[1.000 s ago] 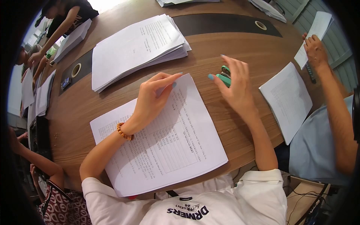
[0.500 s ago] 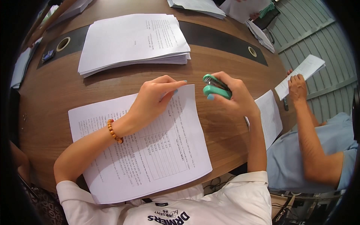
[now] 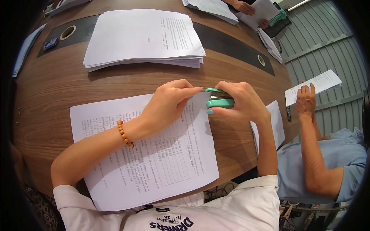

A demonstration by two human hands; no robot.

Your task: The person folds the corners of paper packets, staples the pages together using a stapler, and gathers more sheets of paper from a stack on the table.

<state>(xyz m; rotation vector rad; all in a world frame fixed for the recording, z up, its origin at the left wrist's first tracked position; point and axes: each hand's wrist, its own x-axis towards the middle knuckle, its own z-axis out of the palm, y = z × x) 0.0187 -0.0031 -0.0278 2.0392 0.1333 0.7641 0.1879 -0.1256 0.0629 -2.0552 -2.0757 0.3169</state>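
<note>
Since the earlier frame, the right hand (image 3: 248, 102) and its green stapler (image 3: 220, 103) had closed the gap to the far right corner of the printed sheets (image 3: 181, 161), so that the stapler's mouth now met that corner. That hand was clamped round the stapler, palm turned inward, thumb underneath and fingers over the top, its forearm rising from the worktop's near edge. Just beside it the left hand (image 3: 169, 101) rested on the sheets, wrist bent, index finger reaching along their far edge and thumb on top; whether it pinched the paper could not be told. Wooden beads (image 3: 123, 134) circled the left wrist. The sheets lay at the middle of the worktop's (image 3: 46, 92) near edge. Beyond them a thick paper stack (image 3: 131, 38) partly covered a dark strip (image 3: 231, 44) with two round rings, and a small blue object (image 3: 50, 44) sat near the left end. Past the right edge, a person in a blue shirt (image 3: 308, 158) held papers (image 3: 316, 85) before a grey ribbed wall (image 3: 323, 46); at the far edge, another person's hand (image 3: 244, 7) held paper too.
</note>
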